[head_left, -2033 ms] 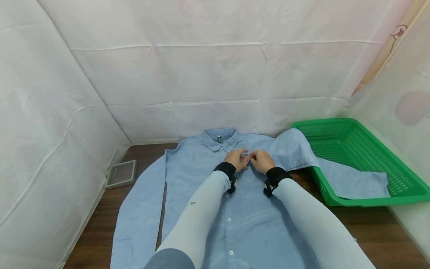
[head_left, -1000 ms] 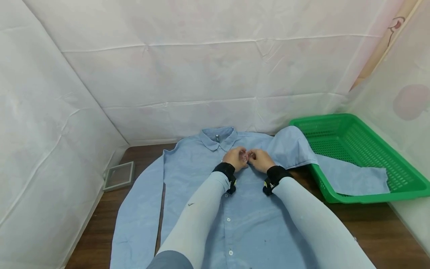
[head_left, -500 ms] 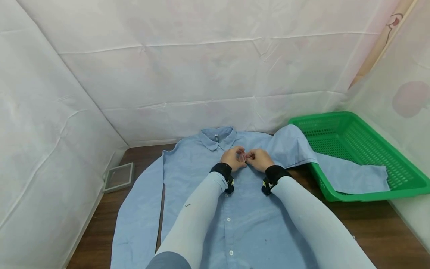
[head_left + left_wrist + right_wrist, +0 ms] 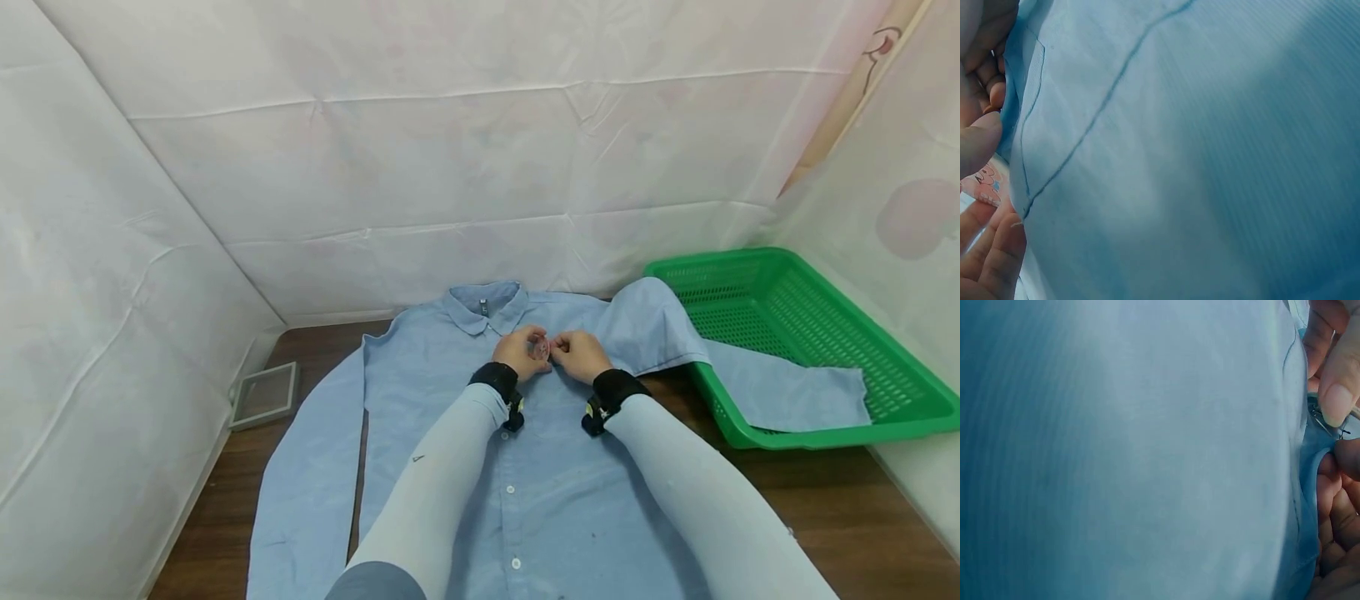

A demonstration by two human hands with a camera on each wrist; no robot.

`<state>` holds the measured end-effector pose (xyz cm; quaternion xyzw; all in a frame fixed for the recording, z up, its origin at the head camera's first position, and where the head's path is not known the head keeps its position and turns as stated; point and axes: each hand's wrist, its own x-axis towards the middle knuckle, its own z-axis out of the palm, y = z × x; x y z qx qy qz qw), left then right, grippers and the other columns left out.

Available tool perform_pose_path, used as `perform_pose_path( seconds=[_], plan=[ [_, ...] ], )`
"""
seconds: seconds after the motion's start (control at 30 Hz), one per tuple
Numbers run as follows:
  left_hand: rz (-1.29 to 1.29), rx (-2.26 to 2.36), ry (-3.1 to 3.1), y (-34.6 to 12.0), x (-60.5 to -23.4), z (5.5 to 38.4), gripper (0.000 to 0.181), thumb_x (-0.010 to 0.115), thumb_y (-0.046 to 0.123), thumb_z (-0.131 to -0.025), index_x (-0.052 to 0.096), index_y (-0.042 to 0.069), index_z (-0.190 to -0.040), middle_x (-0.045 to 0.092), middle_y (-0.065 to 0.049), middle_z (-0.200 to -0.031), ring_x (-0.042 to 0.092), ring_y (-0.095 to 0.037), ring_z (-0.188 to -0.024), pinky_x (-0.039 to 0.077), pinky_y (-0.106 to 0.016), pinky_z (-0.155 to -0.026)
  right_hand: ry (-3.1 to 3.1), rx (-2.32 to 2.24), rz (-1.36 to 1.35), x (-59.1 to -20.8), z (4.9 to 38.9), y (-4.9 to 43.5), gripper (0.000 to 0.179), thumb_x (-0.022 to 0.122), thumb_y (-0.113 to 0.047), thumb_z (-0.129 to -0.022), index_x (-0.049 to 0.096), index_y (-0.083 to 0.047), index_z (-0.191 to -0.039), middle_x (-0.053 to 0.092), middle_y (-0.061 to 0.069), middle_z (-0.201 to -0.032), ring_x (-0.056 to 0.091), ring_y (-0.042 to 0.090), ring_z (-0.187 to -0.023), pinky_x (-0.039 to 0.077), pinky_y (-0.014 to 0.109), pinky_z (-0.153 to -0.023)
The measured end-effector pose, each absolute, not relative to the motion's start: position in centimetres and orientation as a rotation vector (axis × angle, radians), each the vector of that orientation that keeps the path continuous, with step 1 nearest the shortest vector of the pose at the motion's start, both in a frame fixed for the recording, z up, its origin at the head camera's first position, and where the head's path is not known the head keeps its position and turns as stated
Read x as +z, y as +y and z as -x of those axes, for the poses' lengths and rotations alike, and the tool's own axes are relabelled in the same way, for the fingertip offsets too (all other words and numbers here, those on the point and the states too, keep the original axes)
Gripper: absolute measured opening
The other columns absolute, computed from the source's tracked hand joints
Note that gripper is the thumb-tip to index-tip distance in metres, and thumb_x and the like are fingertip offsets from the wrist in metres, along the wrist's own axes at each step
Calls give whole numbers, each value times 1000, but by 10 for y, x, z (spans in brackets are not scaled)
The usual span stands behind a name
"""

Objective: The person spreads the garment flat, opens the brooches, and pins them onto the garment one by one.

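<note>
A light-blue button shirt [image 4: 435,375] lies spread on its back, collar at the far side. On its chest, my left hand [image 4: 517,352] pinches a round pink badge [image 4: 542,348] with a cartoon print. The printed face of the badge [image 4: 986,182] shows in the left wrist view. In the right wrist view a thin metal pin [image 4: 1322,419] sits beneath a thumb, beside a fold of blue cloth. My right hand [image 4: 581,357] touches the badge's right edge and pinches that fold, fingers curled [image 4: 1332,506]. Whether the pin pierces the cloth cannot be seen.
A green perforated basket [image 4: 750,440] stands at the right, with one shirt sleeve draped into it. At the left, a small grey-framed clear box [image 4: 264,396] lies on the brown wooden table [image 4: 195,517]. White sheets [image 4: 450,158] hang around the back and sides.
Both hands have stayed at the chest with the badge. The badge has turned slightly and shifted a little left, its printed side showing less. The view has tilted slightly.
</note>
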<state>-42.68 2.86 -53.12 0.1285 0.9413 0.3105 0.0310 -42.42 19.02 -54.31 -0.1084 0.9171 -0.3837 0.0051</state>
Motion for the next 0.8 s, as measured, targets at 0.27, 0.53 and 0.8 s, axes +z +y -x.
perform_pose_path(
  seconds=[0.27, 0.53, 0.8],
  plan=[
    [-425, 998, 2884, 26, -534, 427, 58, 84, 24, -76, 59, 22, -128, 65, 3, -117, 60, -9, -82, 49, -27, -76, 2832, -1236, 361, -543, 423, 192, 15, 63, -16, -94, 71, -3, -97, 65, 3, -76, 57, 15, -66, 46, 30, -63],
    [-414, 1133, 2797, 23, -536, 429, 60, 84, 20, -76, 58, 20, -130, 63, 2, -121, 63, -5, -78, 51, -26, -72, 2842, -1215, 336, -545, 424, 189, 16, 63, -17, -95, 72, -5, -98, 67, 4, -80, 60, 16, -71, 49, 33, -69],
    [-478, 1218, 2795, 20, -542, 433, 59, 84, 17, -75, 57, 14, -127, 62, -9, -125, 69, -13, -89, 53, -29, -80, 2829, -1196, 357, -548, 427, 187, 13, 65, -16, -93, 73, -6, -95, 68, 3, -80, 61, 16, -72, 50, 34, -70]
  ],
)
